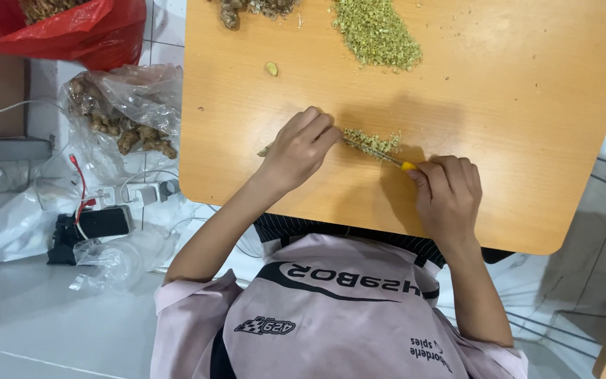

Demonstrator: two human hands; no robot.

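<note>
My left hand [299, 151] presses a small piece of ginger root [266, 150] onto the wooden table [513, 105], fingers curled over it. My right hand [447, 193] is closed round a knife with a yellow handle [407, 166]. Its thin blade [369, 151] points left toward my left fingertips and lies against a small heap of finely chopped ginger [374, 142]. Most of the root piece is hidden under my left hand.
A larger pile of chopped ginger [378, 31] and whole ginger roots [254, 8] lie at the table's far edge, with one small chunk [271, 69] apart. On the floor to the left are a clear bag of roots [131, 112], a red bag [71, 28], cables and a power strip [138, 193].
</note>
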